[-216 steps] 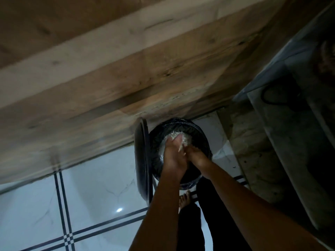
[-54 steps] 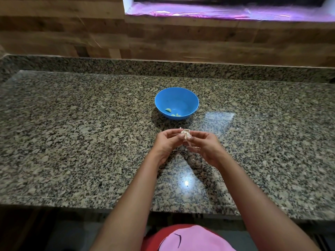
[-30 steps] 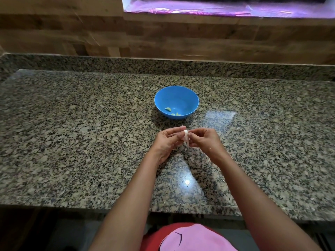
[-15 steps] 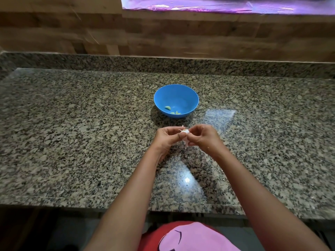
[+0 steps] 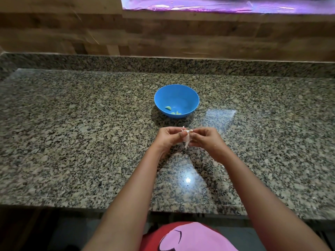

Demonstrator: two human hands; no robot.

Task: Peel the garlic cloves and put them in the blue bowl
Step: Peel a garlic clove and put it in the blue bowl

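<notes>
A blue bowl (image 5: 176, 95) stands on the speckled granite counter (image 5: 72, 133), with a few peeled garlic cloves (image 5: 168, 107) at its bottom. Just in front of the bowl, above the counter, a whitish garlic clove (image 5: 186, 137) with loose papery skin is held between both hands. My left hand (image 5: 167, 137) pinches it from the left and my right hand (image 5: 204, 138) pinches it from the right. A strip of skin hangs down below the fingers.
A raised granite backsplash (image 5: 163, 65) runs along the far side under a wooden wall. A purple-lit window ledge (image 5: 226, 5) is at the top right. The counter's front edge (image 5: 108, 207) is close to my body.
Earlier both hands were over a black bin on the floor; now they are at the counter. Over the last second the fingers have worked at the clove and more skin hangs loose.
</notes>
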